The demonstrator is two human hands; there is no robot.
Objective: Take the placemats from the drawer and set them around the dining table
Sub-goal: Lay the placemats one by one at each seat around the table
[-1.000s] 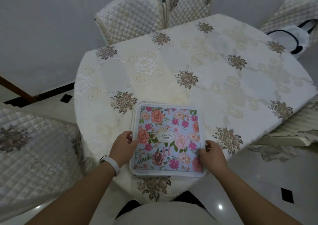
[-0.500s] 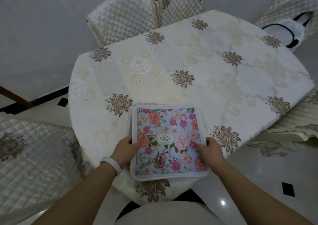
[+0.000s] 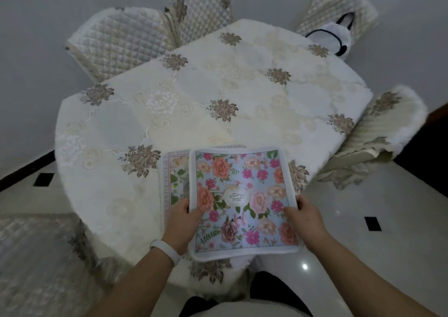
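A square blue placemat (image 3: pixel 242 200) printed with pink and orange flowers is lifted at the near edge of the dining table (image 3: pixel 194 93). My left hand (image 3: pixel 183 222) grips its left edge, thumb on top. My right hand (image 3: pixel 304 213) grips its right edge the same way. Beneath it lies a second placemat (image 3: pixel 175 173) with a pale floral print, showing only along its left and far edges. It rests on the cream embroidered tablecloth.
Quilted cream chairs stand around the table: two at the far side (image 3: pixel 121 38), one at far right (image 3: pixel 339 9) with a white bag (image 3: pixel 334 35) on it, one at right (image 3: pixel 378 132), one at near left (image 3: pixel 36 256). Glossy tile floor (image 3: pixel 363 219) lies to the right.
Both hands have lifted the top flowered placemat and shifted it right, uncovering the left strip of the placemat underneath. The view has moved rightward around the table.
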